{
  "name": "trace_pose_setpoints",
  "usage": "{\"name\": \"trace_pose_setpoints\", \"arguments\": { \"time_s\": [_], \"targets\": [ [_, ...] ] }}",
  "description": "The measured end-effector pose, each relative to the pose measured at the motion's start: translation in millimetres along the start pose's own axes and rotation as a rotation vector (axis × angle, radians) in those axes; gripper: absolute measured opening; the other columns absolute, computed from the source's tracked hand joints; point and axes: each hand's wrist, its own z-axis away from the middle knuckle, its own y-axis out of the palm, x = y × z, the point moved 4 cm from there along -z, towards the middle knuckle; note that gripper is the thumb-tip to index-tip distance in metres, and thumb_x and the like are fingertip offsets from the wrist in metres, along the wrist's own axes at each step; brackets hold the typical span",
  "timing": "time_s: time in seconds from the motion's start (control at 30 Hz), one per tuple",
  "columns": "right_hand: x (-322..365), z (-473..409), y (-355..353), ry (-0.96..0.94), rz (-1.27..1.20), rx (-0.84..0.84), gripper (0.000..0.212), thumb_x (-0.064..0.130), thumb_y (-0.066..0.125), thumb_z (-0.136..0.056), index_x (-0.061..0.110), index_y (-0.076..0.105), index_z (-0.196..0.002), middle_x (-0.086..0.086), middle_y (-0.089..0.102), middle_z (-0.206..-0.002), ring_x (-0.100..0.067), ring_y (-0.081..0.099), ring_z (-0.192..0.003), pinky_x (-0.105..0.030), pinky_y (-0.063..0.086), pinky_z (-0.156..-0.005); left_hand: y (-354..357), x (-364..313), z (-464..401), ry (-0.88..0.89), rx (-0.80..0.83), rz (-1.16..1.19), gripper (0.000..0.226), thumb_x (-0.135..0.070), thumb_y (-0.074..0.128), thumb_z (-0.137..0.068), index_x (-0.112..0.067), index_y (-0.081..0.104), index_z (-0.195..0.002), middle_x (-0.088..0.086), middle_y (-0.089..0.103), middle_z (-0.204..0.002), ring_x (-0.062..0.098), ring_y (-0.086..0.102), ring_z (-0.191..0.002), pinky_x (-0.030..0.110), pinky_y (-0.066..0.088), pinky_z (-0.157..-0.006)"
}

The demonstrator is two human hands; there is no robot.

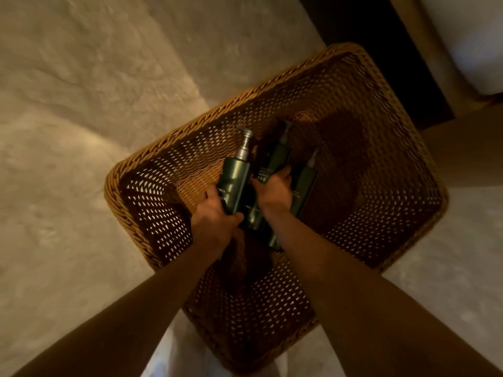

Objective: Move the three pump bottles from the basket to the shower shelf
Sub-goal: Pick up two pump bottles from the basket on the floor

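Three pump bottles in basket [362,77] | left hand [215,219] fingers clamped on left bottle [235,183] | right hand [275,191] fingers clamped on middle bottle [269,164] | risk: smooth plastic slips, pump snags weave

The right hand [273,190] hides part of the middle bottle [268,164]; its label is partly unreadable.

Tall woven walls of the basket [168,148] are hemming in three close-packed pump bottles [235,183], leaving only the open top clear.
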Motion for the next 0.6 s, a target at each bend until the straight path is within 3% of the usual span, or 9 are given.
{"name": "trace_pose_setpoints", "arguments": {
  "time_s": [0.1, 0.23, 0.37, 0.5, 0.6],
  "targets": [
    [-0.7, -1.3, 2.2, 0.115, -0.148, -0.019, 0.074, 0.033, 0.07, -0.079, -0.001, 0.03, -0.131, -0.02, 0.046, -0.133, -0.035, 0.05, -0.117, -0.038, 0.046, -0.087, -7.2, -0.5, 7.0, 0.004, 0.013, 0.052, 0.079, -0.019, 0.077, -0.069, -0.013, 0.038, -0.137, 0.013, 0.057, -0.124, 0.029, 0.056, -0.11, 0.037, 0.046, -0.088],
    [-1.2, 18.5, -19.7, 0.11, -0.288, -0.071, 0.065, 0.028, 0.073, -0.075, 0.003, 0.04, -0.125, -0.018, 0.054, -0.125, -0.033, 0.056, -0.111, -0.035, 0.046, -0.085, -24.6, -10.5, 28.2, -0.022, 0.043, 0.102, 0.076, -0.02, 0.077, -0.069, -0.012, 0.04, -0.135, 0.013, 0.057, -0.124, 0.03, 0.057, -0.111, 0.044, 0.049, -0.093],
    [3.3, 74.7, -73.3, -0.003, -0.325, -0.099, 0.062, 0.022, 0.077, -0.069, 0.011, 0.045, -0.121, -0.012, 0.06, -0.117, -0.026, 0.06, -0.101, -0.028, 0.044, -0.081, -66.4, -36.5, 72.9, -0.087, 0.017, 0.137, 0.076, -0.023, 0.078, -0.067, -0.012, 0.042, -0.133, 0.013, 0.058, -0.124, 0.031, 0.056, -0.111, 0.047, 0.048, -0.094],
    [29.8, 161.1, -146.5, -0.154, -0.337, -0.091, 0.066, 0.018, 0.079, -0.064, 0.019, 0.048, -0.122, -0.004, 0.063, -0.111, -0.017, 0.06, -0.094, -0.029, 0.047, -0.081, -139.2, -76.8, 142.7, -0.119, -0.008, 0.223, 0.072, -0.022, 0.079, -0.066, -0.017, 0.044, -0.13, 0.01, 0.06, -0.122, 0.027, 0.057, -0.107, 0.034, 0.047, -0.085],
    [62.5, 239.0, -203.1, -0.264, -0.373, -0.017, 0.064, 0.023, 0.08, -0.063, 0.023, 0.05, -0.12, 0.009, 0.059, -0.1, -0.005, 0.058, -0.087, -0.018, 0.043, -0.072, -211.1, -107.1, 206.0, -0.136, -0.07, 0.322, 0.073, -0.021, 0.08, -0.065, -0.018, 0.045, -0.13, 0.009, 0.062, -0.117, 0.024, 0.06, -0.1, 0.032, 0.048, -0.078]
  ]
}}
